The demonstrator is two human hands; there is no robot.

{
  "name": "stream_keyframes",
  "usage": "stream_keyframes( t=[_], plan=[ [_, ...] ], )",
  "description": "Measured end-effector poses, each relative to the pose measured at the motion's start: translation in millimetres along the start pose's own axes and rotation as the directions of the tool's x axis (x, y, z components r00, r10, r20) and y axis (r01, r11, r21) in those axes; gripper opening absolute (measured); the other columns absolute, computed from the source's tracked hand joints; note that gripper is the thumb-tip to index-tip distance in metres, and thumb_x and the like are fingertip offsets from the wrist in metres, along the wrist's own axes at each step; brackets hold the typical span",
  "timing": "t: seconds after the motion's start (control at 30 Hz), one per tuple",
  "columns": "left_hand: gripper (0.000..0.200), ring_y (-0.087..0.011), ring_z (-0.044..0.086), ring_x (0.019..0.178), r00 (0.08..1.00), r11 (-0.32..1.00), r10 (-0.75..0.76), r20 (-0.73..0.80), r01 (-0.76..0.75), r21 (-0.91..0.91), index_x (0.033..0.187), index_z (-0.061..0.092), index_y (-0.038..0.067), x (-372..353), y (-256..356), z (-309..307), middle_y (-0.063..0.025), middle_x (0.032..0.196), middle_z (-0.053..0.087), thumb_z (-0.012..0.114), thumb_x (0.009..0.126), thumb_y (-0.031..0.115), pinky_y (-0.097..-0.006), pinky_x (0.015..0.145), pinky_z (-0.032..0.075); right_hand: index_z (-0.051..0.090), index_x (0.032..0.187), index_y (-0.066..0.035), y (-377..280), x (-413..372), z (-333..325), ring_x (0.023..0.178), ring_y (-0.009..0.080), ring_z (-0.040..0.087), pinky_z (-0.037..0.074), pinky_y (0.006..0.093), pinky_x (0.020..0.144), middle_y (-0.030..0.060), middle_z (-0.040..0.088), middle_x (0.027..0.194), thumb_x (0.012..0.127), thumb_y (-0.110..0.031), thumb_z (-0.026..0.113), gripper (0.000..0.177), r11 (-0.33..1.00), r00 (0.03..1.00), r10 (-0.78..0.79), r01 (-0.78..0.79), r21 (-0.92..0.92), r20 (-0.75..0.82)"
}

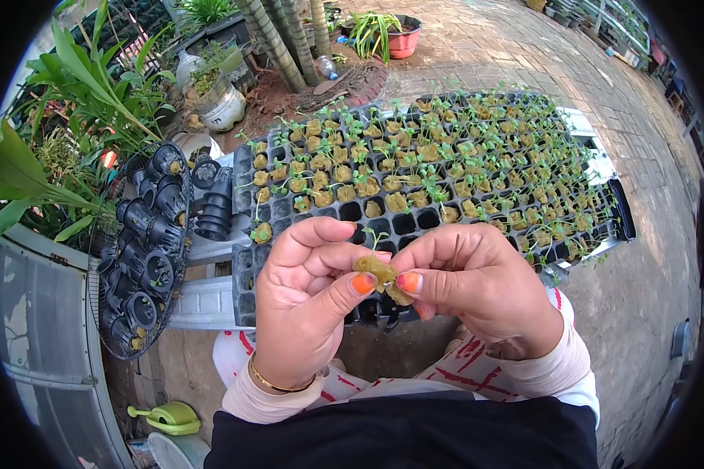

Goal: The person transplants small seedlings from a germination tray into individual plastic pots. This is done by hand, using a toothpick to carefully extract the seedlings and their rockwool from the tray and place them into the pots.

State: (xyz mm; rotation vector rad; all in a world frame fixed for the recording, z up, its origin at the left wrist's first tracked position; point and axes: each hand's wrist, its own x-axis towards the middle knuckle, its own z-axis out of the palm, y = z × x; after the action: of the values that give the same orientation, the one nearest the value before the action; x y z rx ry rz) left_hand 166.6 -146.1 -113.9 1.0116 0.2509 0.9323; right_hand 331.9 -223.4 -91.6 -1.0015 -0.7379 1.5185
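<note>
My left hand point(301, 293) pinches a yellow-brown, spongy seedling plug point(374, 270) between thumb and fingers, with a small green sprout standing up from it. From the other side, my right hand point(485, 285) grips the plug's lower end, where the material looks pulled or torn. A thin brown stick point(457, 248) shows between the right fingers. Below and beyond both hands lies a black seedling tray point(245, 270), most of its cells filled with similar plugs and sprouts. Several cells nearest my hands hold no plug.
To the left, a black wire basket point(181, 258) holds several black net cups, and a stack of black cups point(213, 211) lies beside the tray. A white slatted stand point(203, 301) supports the tray. A green watering can point(168, 418) sits on the ground at lower left.
</note>
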Motion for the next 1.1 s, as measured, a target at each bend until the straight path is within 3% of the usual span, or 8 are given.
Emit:
stream_keyframes(
  t=[0.17,0.37,1.1],
  plan=[
    [0.038,-0.0214,0.063,0.094,1.000,1.000,0.000,0.016,0.000,-0.015,0.113,0.044,-0.001,-0.3,1.9,0.8,-0.0172,0.096,0.064,0.062,0.079,-0.007,-0.0303,0.083,0.050,0.061,0.091,0.002,-5.6,-0.5,-0.4,0.062,0.0076,0.055,0.045,0.0194,0.056,0.0047,0.062,0.078,0.085,-0.008,0.061,0.012,0.996,0.994,0.087,-0.088,0.012,0.073],
    [0.038,-0.0224,0.063,0.094,1.000,1.000,0.012,0.023,-0.012,0.018,0.112,0.044,-0.001,-0.9,2.0,-1.6,-0.0165,0.095,0.064,0.062,0.079,-0.007,-0.0305,0.083,0.050,0.060,0.090,0.002,-7.9,-1.8,-1.9,0.062,0.0090,0.056,0.046,0.0206,0.057,0.0064,0.062,0.079,0.086,-0.005,0.056,0.009,0.995,0.987,0.093,-0.087,-0.046,0.134],
    [0.038,-0.0223,0.063,0.094,0.998,0.999,0.039,0.040,-0.039,-0.004,0.111,0.044,-0.002,-2.3,3.6,-0.2,-0.0170,0.095,0.064,0.062,0.078,-0.008,-0.0300,0.082,0.051,0.057,0.089,0.002,-5.1,0.5,1.3,0.060,0.0078,0.054,0.044,0.0194,0.055,0.0047,0.060,0.076,0.089,-0.012,0.054,0.014,0.988,0.992,0.112,-0.106,-0.113,0.050]
  ],
)
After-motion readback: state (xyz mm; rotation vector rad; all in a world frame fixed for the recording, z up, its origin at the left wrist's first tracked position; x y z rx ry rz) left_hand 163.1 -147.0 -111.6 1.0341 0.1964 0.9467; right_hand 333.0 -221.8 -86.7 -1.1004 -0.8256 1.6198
